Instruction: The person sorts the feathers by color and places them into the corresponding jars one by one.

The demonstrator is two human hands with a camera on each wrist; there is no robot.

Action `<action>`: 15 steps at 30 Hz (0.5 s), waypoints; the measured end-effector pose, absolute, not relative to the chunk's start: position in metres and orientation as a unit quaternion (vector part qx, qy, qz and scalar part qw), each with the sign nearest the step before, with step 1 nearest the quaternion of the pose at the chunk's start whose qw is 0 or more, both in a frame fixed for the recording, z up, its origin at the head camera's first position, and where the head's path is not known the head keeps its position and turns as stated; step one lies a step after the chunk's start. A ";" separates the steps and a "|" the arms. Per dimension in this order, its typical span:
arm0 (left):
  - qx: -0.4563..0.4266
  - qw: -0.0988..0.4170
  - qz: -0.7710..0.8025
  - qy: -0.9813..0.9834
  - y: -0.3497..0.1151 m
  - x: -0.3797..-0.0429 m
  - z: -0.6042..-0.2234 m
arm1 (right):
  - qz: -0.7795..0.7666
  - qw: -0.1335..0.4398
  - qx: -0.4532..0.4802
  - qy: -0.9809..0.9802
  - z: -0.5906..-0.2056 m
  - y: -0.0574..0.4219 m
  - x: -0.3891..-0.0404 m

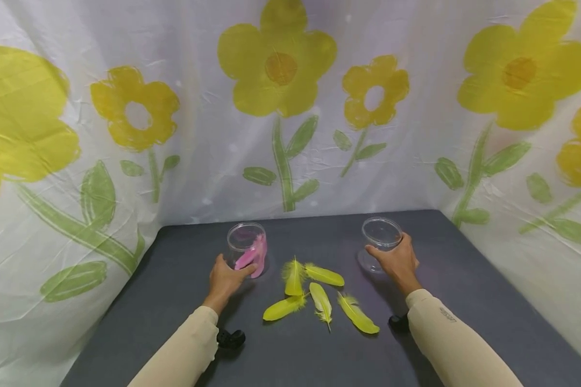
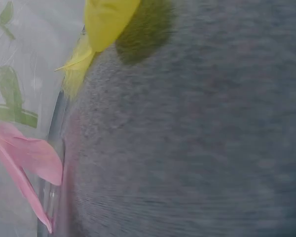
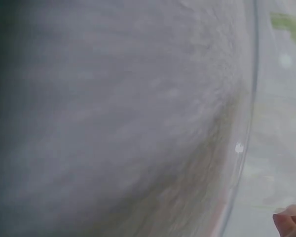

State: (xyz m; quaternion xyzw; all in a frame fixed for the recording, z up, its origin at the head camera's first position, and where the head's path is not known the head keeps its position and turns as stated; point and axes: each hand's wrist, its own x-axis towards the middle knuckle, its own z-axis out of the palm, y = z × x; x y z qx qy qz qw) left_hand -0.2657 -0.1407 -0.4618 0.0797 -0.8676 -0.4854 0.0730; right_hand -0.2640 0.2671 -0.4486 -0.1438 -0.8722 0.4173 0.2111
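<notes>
In the head view my left hand grips the near left side of a clear plastic cup, its thumb across the front. Pink feathers stand inside that cup; they also show as pink feathers at the left edge of the left wrist view. On the right, my right hand holds a second clear cup between thumb and fingers, and no feathers are visible in it. Between the cups lie several loose yellow feathers. Only fingertips of the right hand appear in the right wrist view.
Everything rests on a dark grey table. A white curtain printed with yellow flowers hangs behind the table and along both sides. A black wrist device sits under the left sleeve, and another black device under the right.
</notes>
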 end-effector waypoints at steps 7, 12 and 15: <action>0.087 0.067 -0.485 -0.867 -0.146 -0.251 -0.466 | 0.412 0.211 -0.146 -0.875 -0.447 0.269 -0.232; 0.080 0.062 -0.489 -0.867 -0.144 -0.244 -0.462 | 0.403 0.217 -0.152 -0.876 -0.444 0.273 -0.212; 0.074 0.063 -0.490 -0.866 -0.140 -0.238 -0.458 | 0.401 0.221 -0.156 -0.876 -0.442 0.275 -0.200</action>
